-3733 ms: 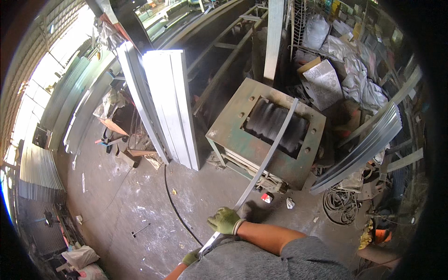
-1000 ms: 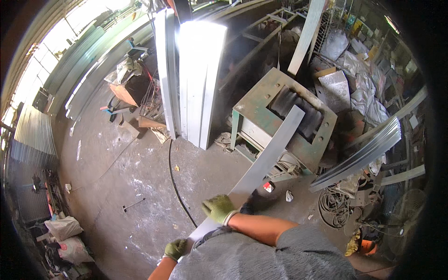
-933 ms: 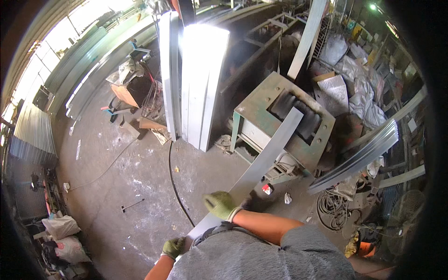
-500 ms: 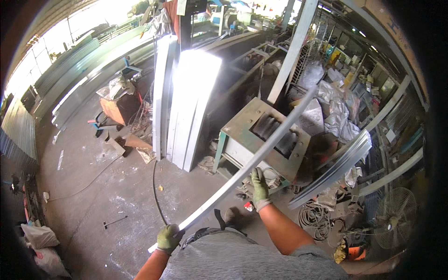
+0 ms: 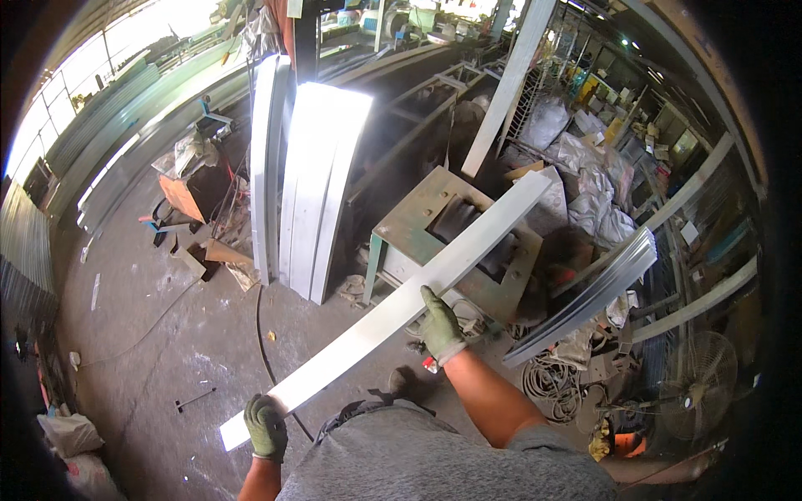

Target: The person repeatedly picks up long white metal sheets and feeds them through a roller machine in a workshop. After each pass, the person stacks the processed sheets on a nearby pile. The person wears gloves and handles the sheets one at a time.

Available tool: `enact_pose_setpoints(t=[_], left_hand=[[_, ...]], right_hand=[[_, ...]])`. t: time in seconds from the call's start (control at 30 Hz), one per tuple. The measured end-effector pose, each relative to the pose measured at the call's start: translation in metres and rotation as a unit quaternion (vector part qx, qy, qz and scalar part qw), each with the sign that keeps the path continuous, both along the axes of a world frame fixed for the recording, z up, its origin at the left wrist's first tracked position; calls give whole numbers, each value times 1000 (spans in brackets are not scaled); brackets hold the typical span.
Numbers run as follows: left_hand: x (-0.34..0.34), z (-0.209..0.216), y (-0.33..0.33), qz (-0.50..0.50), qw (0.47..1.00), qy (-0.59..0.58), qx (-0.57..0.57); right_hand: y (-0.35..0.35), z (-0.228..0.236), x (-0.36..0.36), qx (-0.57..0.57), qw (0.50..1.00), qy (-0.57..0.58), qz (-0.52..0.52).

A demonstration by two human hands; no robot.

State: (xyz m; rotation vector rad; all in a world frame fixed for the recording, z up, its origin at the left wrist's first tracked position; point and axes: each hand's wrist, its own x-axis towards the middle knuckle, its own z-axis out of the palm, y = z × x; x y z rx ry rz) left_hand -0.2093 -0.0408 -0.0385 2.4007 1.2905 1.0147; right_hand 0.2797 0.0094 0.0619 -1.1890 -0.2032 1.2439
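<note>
A long, pale metal profile [image 5: 355, 338] slants across in front of me, its broad flat face turned up. My left hand [image 5: 266, 427], in a green work glove, is closed round it close to its lower left end. Further along, my right hand [image 5: 441, 326], gloved likewise, grips the near edge with the thumb up against the face; its other fingers are partly hidden. The far end of the profile passes over a green metal machine table [image 5: 409, 219] with a dark opening in its top. I cannot tell whether the two touch.
Tall metal profiles [image 5: 322, 192] stand upright beyond the profile. Bent ribbed strips [image 5: 585, 296] lie at right, near coiled cable [image 5: 551, 388] and a fan [image 5: 697, 384]. White sacks [image 5: 576, 159] are heaped at far right. A black hose [image 5: 261, 334] crosses the floor.
The profile has rolled from its narrow edge to show its broad face. My left hand has shifted left with its end, and my right hand has moved slightly left too.
</note>
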Motion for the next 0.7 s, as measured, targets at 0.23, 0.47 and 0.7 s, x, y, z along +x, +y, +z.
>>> enact_pose_setpoints(t=[0.23,0.47,0.7], left_hand=[[74,17,18,57,973,140,-173],[141,38,22,106,926,167,-321],[106,25,4,143,914,133,-355]], right_hand=[[10,-10,-25,36,998,47,10],[22,-9,-11,7,975,-120,185],[72,40,25,74,950,-225,205]])
